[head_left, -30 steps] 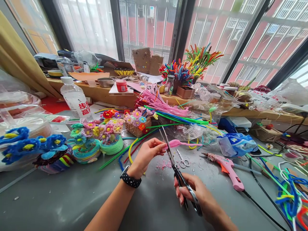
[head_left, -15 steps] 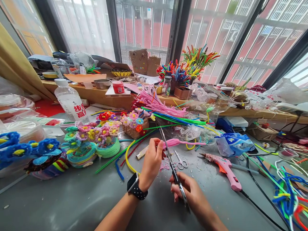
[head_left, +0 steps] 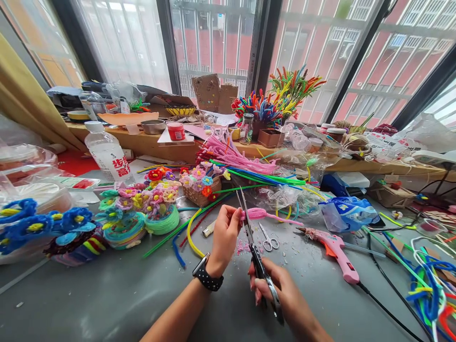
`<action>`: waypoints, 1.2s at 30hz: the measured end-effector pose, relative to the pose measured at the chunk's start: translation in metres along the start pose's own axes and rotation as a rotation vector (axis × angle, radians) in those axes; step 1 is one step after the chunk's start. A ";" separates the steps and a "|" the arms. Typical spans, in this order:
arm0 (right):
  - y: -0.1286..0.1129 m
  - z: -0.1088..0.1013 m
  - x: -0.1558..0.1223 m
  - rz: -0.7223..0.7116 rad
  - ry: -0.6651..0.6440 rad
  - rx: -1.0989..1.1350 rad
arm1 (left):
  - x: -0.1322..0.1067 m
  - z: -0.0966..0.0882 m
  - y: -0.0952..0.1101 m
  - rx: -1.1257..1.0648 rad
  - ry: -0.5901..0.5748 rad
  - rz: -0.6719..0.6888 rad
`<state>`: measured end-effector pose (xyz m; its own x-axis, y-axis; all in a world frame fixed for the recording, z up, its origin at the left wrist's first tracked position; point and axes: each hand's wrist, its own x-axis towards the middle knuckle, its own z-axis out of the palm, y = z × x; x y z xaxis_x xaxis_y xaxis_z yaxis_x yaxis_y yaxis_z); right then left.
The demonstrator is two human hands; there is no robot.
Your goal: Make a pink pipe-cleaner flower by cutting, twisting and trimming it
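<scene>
Between the thumb and fingers of my left hand is one end of a pink pipe cleaner, looped at the held part with a thin tail running right. My right hand grips the handles of large scissors. Their blades are slightly apart and point away from me, crossing the pink pipe cleaner just right of my left fingertips. Whether the blades touch it I cannot tell. Pink fluff lies on the grey table below. Small white-handled scissors lie to the right of the blades.
A pink glue gun with a black cord lies right. Pipe-cleaner flower pots and a water bottle stand left. Green pipe cleaners and a pink bundle lie ahead. Tangled pipe cleaners lie at far right.
The large scissors' blades have parted slightly and their handles have spread. My left hand still holds the pink pipe cleaner, whose tail dips a little lower. The view has shifted slightly.
</scene>
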<state>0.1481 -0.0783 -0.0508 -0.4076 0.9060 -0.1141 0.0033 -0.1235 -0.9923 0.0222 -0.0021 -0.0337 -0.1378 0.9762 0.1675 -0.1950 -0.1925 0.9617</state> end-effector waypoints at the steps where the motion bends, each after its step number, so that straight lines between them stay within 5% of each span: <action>1: 0.000 -0.001 0.000 0.001 -0.002 0.001 | 0.000 0.000 0.001 -0.013 -0.027 -0.020; 9: -0.003 -0.007 -0.001 0.036 -0.023 -0.062 | -0.002 -0.008 0.008 0.097 -0.186 -0.055; 19: -0.005 -0.009 0.005 0.026 0.012 -0.023 | 0.004 -0.002 0.005 0.139 -0.159 -0.037; 36: 0.007 -0.007 0.009 0.003 0.008 0.112 | 0.033 -0.004 0.019 0.274 -0.304 -0.103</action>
<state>0.1506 -0.0685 -0.0596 -0.4000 0.9089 -0.1179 -0.0974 -0.1701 -0.9806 0.0103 0.0264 -0.0102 0.1698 0.9819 0.0841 0.0787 -0.0985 0.9920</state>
